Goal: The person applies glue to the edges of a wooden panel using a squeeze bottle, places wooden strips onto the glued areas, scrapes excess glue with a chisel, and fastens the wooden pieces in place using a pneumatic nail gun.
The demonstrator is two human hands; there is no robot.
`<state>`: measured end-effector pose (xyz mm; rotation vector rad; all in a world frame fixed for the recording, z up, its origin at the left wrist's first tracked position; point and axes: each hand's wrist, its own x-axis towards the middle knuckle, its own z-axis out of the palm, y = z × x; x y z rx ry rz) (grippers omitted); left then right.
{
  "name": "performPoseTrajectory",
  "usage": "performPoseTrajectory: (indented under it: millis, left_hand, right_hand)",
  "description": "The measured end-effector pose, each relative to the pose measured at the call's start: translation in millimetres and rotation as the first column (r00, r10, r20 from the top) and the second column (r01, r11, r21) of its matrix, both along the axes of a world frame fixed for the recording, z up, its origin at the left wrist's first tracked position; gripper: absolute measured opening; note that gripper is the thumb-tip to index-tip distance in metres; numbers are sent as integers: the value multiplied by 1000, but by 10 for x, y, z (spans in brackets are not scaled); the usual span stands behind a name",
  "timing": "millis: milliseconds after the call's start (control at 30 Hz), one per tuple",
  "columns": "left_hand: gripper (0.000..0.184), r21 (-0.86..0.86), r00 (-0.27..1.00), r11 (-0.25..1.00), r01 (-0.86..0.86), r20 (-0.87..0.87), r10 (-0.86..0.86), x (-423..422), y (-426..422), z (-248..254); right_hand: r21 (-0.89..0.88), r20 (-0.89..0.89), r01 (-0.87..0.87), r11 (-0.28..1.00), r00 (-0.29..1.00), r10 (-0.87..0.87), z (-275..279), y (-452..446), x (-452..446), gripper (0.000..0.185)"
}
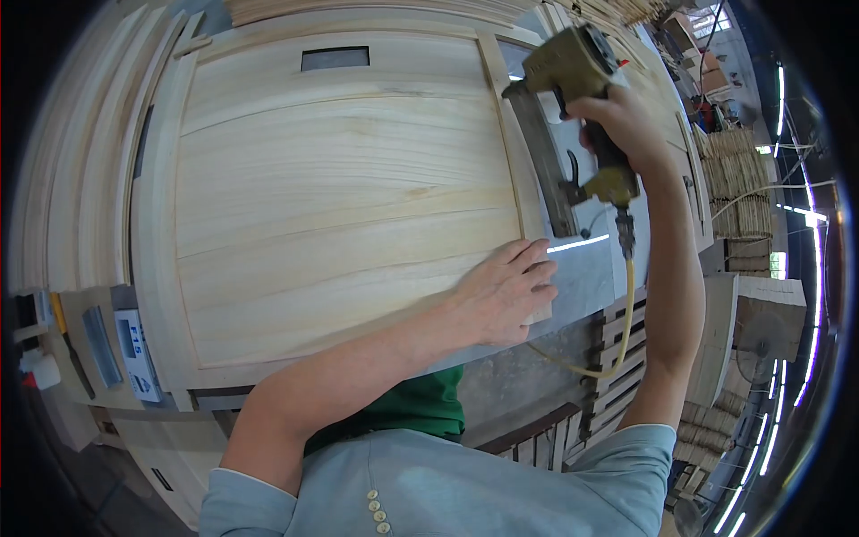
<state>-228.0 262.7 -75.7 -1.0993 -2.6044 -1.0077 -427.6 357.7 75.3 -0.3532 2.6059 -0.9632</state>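
Note:
In my right hand [617, 130] is a pneumatic nail gun [573, 63], my fingers wrapped round its dark grip. Its nose points at the right-hand frame strip of a pale wooden panel [349, 170], near the far right corner; I cannot tell whether it touches. A yellow air hose [629, 295] hangs from the gun's rear fitting. My left hand [506, 291] lies on the panel's near right corner with fingers apart, holding nothing. A dark rectangular cutout [335, 58] shows near the panel's far edge.
Long wooden boards [85, 152] are stacked at the left. A blue-and-white box [137, 353] and a yellow-handled tool [70, 345] lie at the near left. Grey tabletop [582, 273] shows right of the panel. Wood stacks [738, 192] and a fan [763, 336] stand farther right.

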Motion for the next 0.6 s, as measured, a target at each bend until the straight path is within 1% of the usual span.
performPoseTrajectory:
  millis: [67, 100, 167, 200, 300, 400, 500, 600]
  left_hand:
    - [50, 23, 999, 1000, -10, -43, 11, 15, 9, 6]
    - [48, 28, 998, 1000, -9, -67, 11, 22, 17, 4]
    - [42, 54, 989, 998, 42, -142, -34, 51, 125, -123]
    - [39, 64, 982, 996, 68, -181, -56, 56, 131, -103]
    - [30, -12, 969, 983, 181, -168, -181, 95, 91, -47]
    - [28, 45, 968, 980, 196, -166, -186, 93, 127, -114]
    - [27, 150, 974, 968, 199, -139, -179, 81, 133, -144]
    - [25, 130, 971, 967, 220, -121, -204, 75, 110, -125]
  right_hand:
    - [1, 21, 31, 1000, 999, -31, -40, 129, 127, 24]
    - [-20, 8, 68, 998, 998, -67, -38, 140, 197, 28]
    - [6, 12, 40, 999, 999, -40, 2, 127, 274, 28]
    - [17, 12, 27, 1000, 1000, -27, 18, 127, 299, 27]
    - [7, 8, 20, 1000, 1000, -21, 4, 141, 309, 27]
    - [0, -10, 15, 1000, 1000, -15, -3, 131, 335, 27]
    - [8, -25, 24, 1000, 999, -24, 15, 123, 411, 26]
    - [-36, 8, 9, 999, 1000, -9, -4, 266, 568, 24]
